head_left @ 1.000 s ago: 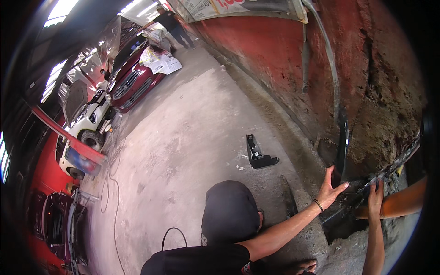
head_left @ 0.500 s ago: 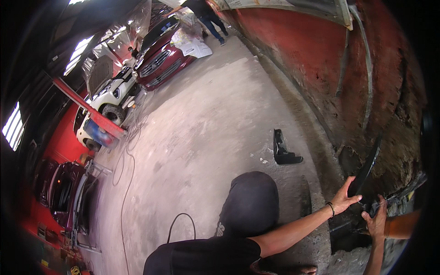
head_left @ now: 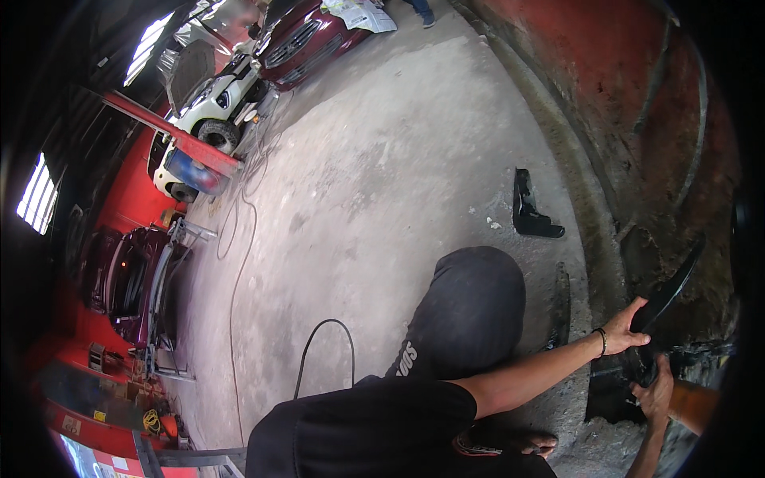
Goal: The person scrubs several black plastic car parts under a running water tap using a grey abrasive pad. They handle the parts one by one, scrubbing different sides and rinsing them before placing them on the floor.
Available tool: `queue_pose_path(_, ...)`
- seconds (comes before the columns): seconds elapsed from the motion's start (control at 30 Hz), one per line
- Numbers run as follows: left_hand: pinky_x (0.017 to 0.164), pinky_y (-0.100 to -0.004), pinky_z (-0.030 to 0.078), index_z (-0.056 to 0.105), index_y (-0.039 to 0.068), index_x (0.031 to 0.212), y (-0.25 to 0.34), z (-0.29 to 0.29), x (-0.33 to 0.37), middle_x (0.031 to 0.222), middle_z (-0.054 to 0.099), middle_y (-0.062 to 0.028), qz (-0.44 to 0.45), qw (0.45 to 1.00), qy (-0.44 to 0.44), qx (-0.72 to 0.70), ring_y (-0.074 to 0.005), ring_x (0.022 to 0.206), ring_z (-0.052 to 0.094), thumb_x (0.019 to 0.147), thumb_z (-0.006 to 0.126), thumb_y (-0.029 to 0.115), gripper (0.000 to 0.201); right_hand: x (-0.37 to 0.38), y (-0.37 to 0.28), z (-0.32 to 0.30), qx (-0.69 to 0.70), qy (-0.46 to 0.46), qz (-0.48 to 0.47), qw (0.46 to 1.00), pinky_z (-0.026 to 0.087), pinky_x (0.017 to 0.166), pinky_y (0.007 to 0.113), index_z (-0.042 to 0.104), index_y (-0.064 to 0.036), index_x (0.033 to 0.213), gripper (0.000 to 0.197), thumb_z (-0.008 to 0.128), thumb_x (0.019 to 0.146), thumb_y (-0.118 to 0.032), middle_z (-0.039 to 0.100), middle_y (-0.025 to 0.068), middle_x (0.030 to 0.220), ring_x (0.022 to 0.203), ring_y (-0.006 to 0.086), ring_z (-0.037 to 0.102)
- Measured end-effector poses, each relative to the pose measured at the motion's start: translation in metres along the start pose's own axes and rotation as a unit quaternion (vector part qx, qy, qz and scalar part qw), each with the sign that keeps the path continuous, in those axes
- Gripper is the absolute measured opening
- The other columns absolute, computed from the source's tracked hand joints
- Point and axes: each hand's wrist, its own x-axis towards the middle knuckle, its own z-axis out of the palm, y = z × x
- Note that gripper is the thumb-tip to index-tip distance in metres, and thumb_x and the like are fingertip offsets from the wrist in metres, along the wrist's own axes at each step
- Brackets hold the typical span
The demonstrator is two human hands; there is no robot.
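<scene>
Off to the right, I hold a long, curved, glossy black piece (head_left: 673,291) that looks like plastic car trim, tilted up and away. My left hand (head_left: 625,331) is closed around its middle, thumb on the near side; a dark bracelet is on that wrist. At its lower end my right hand (head_left: 656,394) is closed, thumb and fingers against the dark part there; the piece's lower edge is partly hidden. Both hands are over a dark, wet-looking pit (head_left: 610,398) in the concrete. Beside my right hand is an orange rounded object (head_left: 693,405).
On the concrete floor (head_left: 382,175) lie an L-shaped black part (head_left: 532,211) and a dark strip (head_left: 560,307). A gutter runs along the stained red wall (head_left: 582,48). Leftward are a hose (head_left: 235,319), a red post (head_left: 171,135), a white vehicle (head_left: 203,111) and dark red cars (head_left: 307,52).
My view has turned, so the floor parts appear higher and farther right. My left hand keeps its grip on the black piece; my right hand's spread fingers have closed at its lower end.
</scene>
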Motion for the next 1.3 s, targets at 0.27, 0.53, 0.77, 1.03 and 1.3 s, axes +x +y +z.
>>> queue_pose_path(0.27, 0.102, -0.03, 0.051, 0.03, 0.007, 0.155, -0.013, -0.002, -0.006, 0.142, 0.046, -0.0066, -0.026, 0.998, 0.027, -0.049, -0.0155, 0.126, 0.049, 0.089, 0.078, 0.0, 0.082, -0.001, -0.002, 0.003, 0.048, 0.001, -0.031, 0.998, 0.047, 0.099, 0.048, 0.053, 0.0023, 0.123, 0.077, 0.086, 0.056, -0.017, 0.058, 0.0224, 0.114, 0.11, 0.0437, 0.059)
queue_pose_path(0.53, 0.108, -0.0335, 0.046, 0.037, 0.005, 0.153, 0.055, 0.01, 0.006, 0.138, 0.052, -0.0081, -0.034, 0.997, -0.022, -0.062, -0.0176, 0.13, 0.049, 0.083, 0.086, 0.012, 0.086, -0.008, 0.017, -0.005, 0.08, 0.069, -0.035, 0.994, 0.042, 0.108, 0.045, 0.051, 0.0056, 0.131, 0.074, 0.079, 0.066, -0.016, 0.058, 0.0211, 0.125, 0.12, 0.0389, 0.057)
queue_pose_path(0.77, 0.115, -0.037, 0.04, 0.038, 0.0, 0.152, 0.054, 0.016, 0.001, 0.14, 0.052, -0.0122, -0.024, 0.994, -0.08, 0.071, -0.0238, 0.134, 0.049, 0.08, 0.09, 0.018, 0.091, -0.021, 0.088, 0.032, 0.054, 0.122, -0.051, 0.99, 0.032, 0.119, 0.049, 0.041, 0.0031, 0.149, 0.084, 0.072, 0.073, -0.016, 0.051, 0.0237, 0.142, 0.133, 0.0418, 0.048)
queue_pose_path(1.03, 0.119, -0.0365, 0.036, 0.03, -0.001, 0.159, 0.015, 0.005, -0.007, 0.159, 0.042, -0.0124, -0.129, 0.989, -0.068, 0.024, -0.026, 0.145, 0.041, 0.098, 0.058, 0.063, 0.093, -0.012, 0.087, 0.064, 0.143, 0.157, 0.058, 0.975, 0.036, 0.117, 0.042, 0.041, -0.0037, 0.146, 0.085, 0.068, 0.066, 0.008, 0.046, 0.02, 0.141, 0.132, 0.0379, 0.049)
queue_pose_path(1.3, 0.114, -0.0789, 0.018, 0.017, 0.022, 0.167, 0.001, -0.019, -0.003, 0.173, 0.013, -0.0164, -0.416, 0.906, -0.074, -0.029, -0.0516, 0.155, 0.014, 0.091, 0.038, 0.086, 0.101, -0.016, 0.046, 0.034, -0.022, 0.083, 0.025, 0.996, 0.038, 0.116, 0.047, 0.047, -0.0057, 0.14, 0.079, 0.067, 0.066, 0.009, 0.044, 0.0253, 0.146, 0.134, 0.0452, 0.048)
